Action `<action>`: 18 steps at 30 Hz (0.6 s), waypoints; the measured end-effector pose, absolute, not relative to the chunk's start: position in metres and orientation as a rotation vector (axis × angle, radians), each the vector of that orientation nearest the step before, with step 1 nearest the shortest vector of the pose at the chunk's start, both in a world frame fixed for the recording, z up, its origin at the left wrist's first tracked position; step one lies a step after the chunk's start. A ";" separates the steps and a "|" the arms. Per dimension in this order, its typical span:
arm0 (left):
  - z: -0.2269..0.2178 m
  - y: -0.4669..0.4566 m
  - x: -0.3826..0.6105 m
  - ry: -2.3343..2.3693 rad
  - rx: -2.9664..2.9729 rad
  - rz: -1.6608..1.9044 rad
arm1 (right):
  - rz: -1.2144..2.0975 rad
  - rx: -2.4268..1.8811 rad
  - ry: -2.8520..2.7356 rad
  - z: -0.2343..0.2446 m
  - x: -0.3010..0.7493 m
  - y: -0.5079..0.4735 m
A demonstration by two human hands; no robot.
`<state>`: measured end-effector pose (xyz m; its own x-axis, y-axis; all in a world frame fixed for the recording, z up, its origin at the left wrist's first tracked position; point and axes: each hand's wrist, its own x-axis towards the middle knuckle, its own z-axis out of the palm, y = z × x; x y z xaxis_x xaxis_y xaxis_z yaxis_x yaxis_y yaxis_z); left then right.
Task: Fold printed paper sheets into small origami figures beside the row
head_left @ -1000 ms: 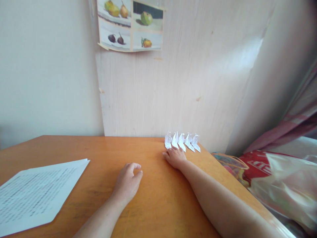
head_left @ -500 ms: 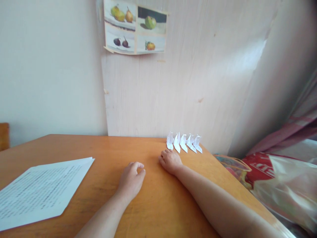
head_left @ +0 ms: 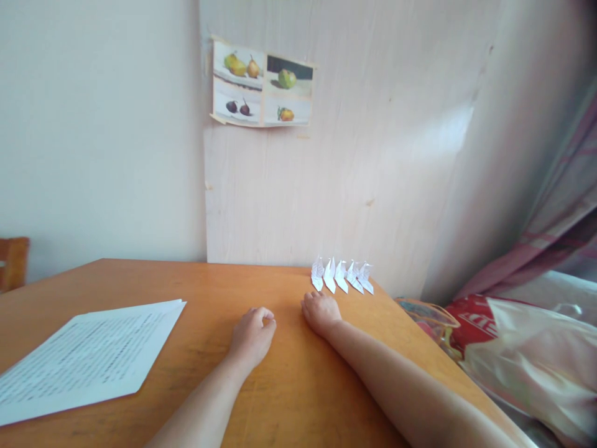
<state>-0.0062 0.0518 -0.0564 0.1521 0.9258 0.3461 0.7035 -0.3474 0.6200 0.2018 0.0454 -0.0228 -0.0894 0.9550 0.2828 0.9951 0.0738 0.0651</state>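
My left hand (head_left: 254, 336) rests on the wooden table (head_left: 261, 398) with its fingers loosely curled. A small gap shows between thumb and forefinger, and nothing is visible in it. Further to the right, my right hand (head_left: 321, 313) lies palm down on the tabletop, fingers loosely bent and slightly apart; its palm is hidden. Just beyond it, several folded white paper pieces (head_left: 341, 277) with pointed tips stand in a row near the back edge, close to the fingers but not held. Some of them carry printed marks.
Printed paper sheets (head_left: 88, 354) lie on the table at the left. A picture of fruit (head_left: 263, 87) is taped to the wall panel. Beyond the table's right edge are a red bag (head_left: 473, 317), a pale plastic bag (head_left: 527, 354) and a pink curtain (head_left: 517, 249). A chair (head_left: 16, 262) shows far left.
The camera view has tilted up slightly, so the picture and the table items sit lower. Both hands stay in nearly the same places on the table. The paper pieces have not moved.
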 end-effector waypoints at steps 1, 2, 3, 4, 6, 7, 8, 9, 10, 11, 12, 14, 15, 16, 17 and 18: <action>-0.056 0.052 -0.006 1.572 2.126 0.999 | -0.351 -2.009 -2.169 -0.023 0.201 0.042; -0.056 0.052 -0.006 1.575 2.129 0.996 | -0.340 -2.016 -2.165 -0.023 0.201 0.038; -0.056 0.052 -0.006 1.577 2.133 0.993 | -0.327 -2.021 -2.161 -0.023 0.201 0.034; -0.056 0.053 -0.006 1.578 2.137 0.989 | -0.312 -2.026 -2.155 -0.023 0.201 0.030; -0.056 0.053 -0.006 1.577 2.147 0.982 | -0.278 -2.041 -2.137 -0.023 0.201 0.020; -0.056 0.053 -0.006 1.575 2.151 0.978 | -0.258 -2.052 -2.124 -0.024 0.202 0.014; -0.055 0.053 -0.006 1.574 2.154 0.975 | -0.235 -2.065 -2.109 -0.024 0.202 0.009; -0.055 0.053 -0.006 1.573 2.157 0.973 | -0.210 -2.079 -2.093 -0.025 0.203 0.003; -0.055 0.053 -0.006 1.573 2.159 0.972 | -0.183 -2.092 -2.076 -0.026 0.204 -0.003; -0.054 0.053 -0.006 1.574 2.159 0.970 | -0.153 -2.105 -2.059 -0.026 0.204 -0.009; -0.053 0.052 -0.006 1.577 2.159 0.968 | -0.121 -2.116 -2.041 -0.027 0.205 -0.014; -0.052 0.052 -0.005 1.585 2.155 0.961 | -0.059 -2.129 -2.003 -0.028 0.207 -0.025; -0.052 0.051 -0.005 1.590 2.151 0.957 | -0.031 -2.129 -1.983 -0.027 0.207 -0.029; -0.051 0.051 -0.005 1.595 2.147 0.952 | -0.007 -2.126 -1.965 -0.027 0.208 -0.033; -0.050 0.050 -0.004 1.597 2.145 0.948 | 0.014 -2.119 -1.949 -0.027 0.209 -0.035; -0.050 0.050 -0.004 1.597 2.144 0.944 | 0.030 -2.111 -1.938 -0.026 0.210 -0.037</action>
